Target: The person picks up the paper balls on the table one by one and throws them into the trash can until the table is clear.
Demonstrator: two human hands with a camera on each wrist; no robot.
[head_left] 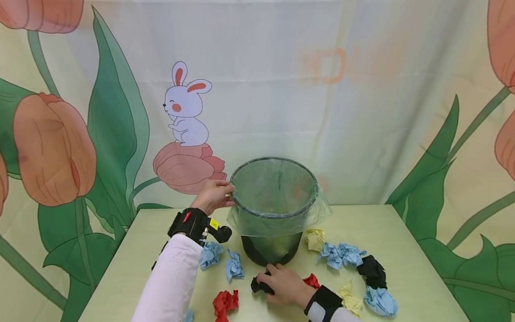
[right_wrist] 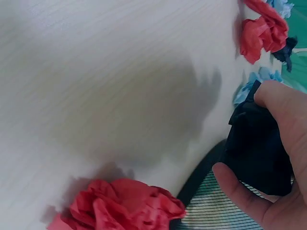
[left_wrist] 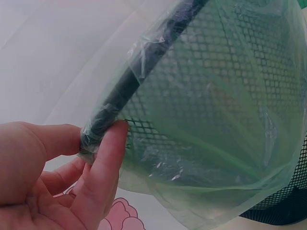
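A black mesh wastebasket (head_left: 273,250) stands at the back of the table, lined with a thin green plastic bag (head_left: 277,226) folded over its rim. My left hand (head_left: 215,196) pinches the rim and bag at the left side; in the left wrist view the thumb (left_wrist: 60,139) lies outside and a finger (left_wrist: 108,153) inside the lined edge. In front of the basket, my right hand (head_left: 285,286) grips a crumpled black paper ball (head_left: 261,284). The right wrist view shows this black paper (right_wrist: 256,143) between thumb and fingers, partly hidden by the hand.
Crumpled paper lies around the basket: blue balls (head_left: 234,266) and a red one (head_left: 225,305) on the left, another red one (head_left: 311,281) behind my right hand. Yellow (head_left: 315,239), blue (head_left: 380,301) and black (head_left: 373,271) balls sit on the right. A printed curtain (head_left: 257,89) hangs behind.
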